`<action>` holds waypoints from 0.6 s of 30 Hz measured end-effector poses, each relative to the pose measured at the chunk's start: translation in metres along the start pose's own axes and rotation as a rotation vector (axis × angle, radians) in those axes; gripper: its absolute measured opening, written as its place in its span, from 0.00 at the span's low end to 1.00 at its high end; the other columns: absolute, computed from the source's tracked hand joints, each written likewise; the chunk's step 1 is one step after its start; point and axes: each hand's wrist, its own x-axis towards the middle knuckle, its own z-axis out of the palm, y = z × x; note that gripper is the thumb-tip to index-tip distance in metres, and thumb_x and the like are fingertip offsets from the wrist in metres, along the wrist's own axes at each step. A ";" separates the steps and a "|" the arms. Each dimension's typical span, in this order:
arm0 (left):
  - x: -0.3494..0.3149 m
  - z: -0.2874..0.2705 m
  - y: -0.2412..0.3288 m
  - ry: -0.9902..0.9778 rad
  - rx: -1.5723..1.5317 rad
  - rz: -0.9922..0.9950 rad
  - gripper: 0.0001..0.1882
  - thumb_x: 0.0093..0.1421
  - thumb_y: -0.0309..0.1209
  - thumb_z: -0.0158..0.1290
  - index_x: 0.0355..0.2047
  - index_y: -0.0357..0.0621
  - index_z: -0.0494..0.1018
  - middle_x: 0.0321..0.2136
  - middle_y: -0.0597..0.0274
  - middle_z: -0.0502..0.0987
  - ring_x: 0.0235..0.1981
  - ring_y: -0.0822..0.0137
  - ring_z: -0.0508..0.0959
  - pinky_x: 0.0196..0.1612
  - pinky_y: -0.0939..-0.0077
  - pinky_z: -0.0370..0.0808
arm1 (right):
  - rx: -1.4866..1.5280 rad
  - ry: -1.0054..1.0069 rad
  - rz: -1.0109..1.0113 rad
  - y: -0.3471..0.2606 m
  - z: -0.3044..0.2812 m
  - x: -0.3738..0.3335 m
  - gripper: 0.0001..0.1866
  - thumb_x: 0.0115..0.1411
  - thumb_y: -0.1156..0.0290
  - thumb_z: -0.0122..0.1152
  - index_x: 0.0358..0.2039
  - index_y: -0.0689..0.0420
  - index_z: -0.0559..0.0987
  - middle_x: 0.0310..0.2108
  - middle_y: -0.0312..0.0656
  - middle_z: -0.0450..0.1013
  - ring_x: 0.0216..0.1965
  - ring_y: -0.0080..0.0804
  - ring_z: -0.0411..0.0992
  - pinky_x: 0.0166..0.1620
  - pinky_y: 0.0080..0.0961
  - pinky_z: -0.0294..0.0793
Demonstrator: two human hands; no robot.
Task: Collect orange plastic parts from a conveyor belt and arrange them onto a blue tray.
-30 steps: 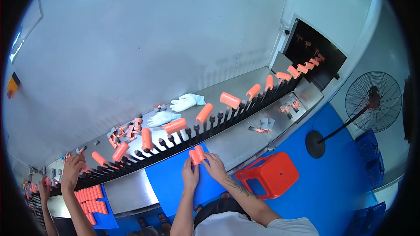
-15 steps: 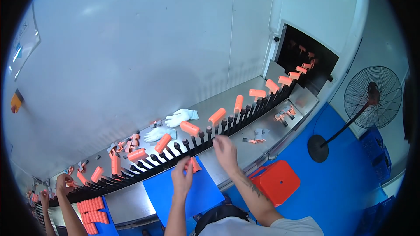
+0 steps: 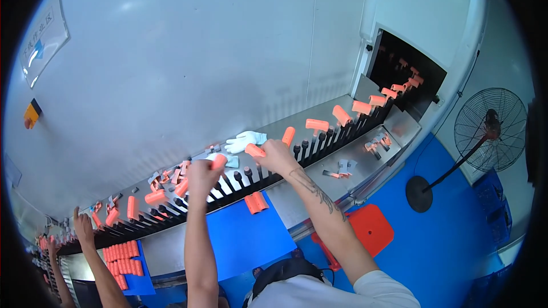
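My left hand (image 3: 204,178) is closed around an orange curved shell part (image 3: 218,162) above the row of black pegs, its fingers partly hidden behind the hand. Farther right, my right hand (image 3: 278,158) grips another orange curved shell part (image 3: 254,150), its fingers on the part's right end. Whether either part still touches its peg, I cannot tell. On the blue sheet (image 3: 240,245) in front of me, two orange shell parts (image 3: 256,202) lie side by side. More orange parts (image 3: 317,125) stand on the black pegs (image 3: 304,145) to the right.
White gloves (image 3: 245,141) and orange and grey scraps (image 3: 165,177) lie behind the pegs. A co-worker's hand (image 3: 84,231) is at the left, near rows of orange parts (image 3: 121,262). At right are a red stool (image 3: 371,231), a fan (image 3: 491,128) and a dark wall opening (image 3: 402,68).
Both my hands have risen from around the blue sheet to the pegs and taken hold of orange parts. The parts on the pegs have shifted left. Two parts now show fully on the sheet.
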 end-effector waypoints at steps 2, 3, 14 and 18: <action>-0.012 -0.004 -0.033 0.283 -0.359 -0.012 0.14 0.57 0.35 0.59 0.32 0.33 0.81 0.18 0.60 0.79 0.19 0.73 0.77 0.25 0.76 0.70 | 0.502 0.112 0.128 0.012 -0.005 -0.015 0.17 0.57 0.62 0.65 0.33 0.67 0.82 0.25 0.53 0.78 0.28 0.48 0.79 0.34 0.37 0.77; -0.037 -0.005 -0.026 0.349 -0.487 0.062 0.15 0.57 0.32 0.61 0.38 0.31 0.80 0.21 0.61 0.79 0.22 0.74 0.76 0.27 0.79 0.71 | 0.867 0.096 0.090 0.031 0.002 -0.029 0.17 0.58 0.62 0.66 0.38 0.65 0.82 0.27 0.52 0.78 0.29 0.44 0.79 0.35 0.34 0.76; -0.162 0.241 0.004 0.007 0.026 0.432 0.23 0.49 0.21 0.57 0.49 0.45 0.77 0.55 0.50 0.72 0.55 0.47 0.72 0.60 0.55 0.67 | 0.175 0.232 0.092 0.129 0.105 -0.220 0.21 0.55 0.68 0.67 0.49 0.60 0.78 0.43 0.50 0.73 0.45 0.51 0.74 0.48 0.42 0.75; -0.176 0.266 0.048 0.044 -0.298 0.103 0.22 0.57 0.23 0.56 0.54 0.38 0.73 0.59 0.43 0.67 0.54 0.43 0.72 0.58 0.56 0.70 | 0.244 0.184 0.043 0.167 0.093 -0.230 0.20 0.55 0.68 0.69 0.48 0.61 0.79 0.44 0.49 0.73 0.46 0.49 0.75 0.49 0.39 0.75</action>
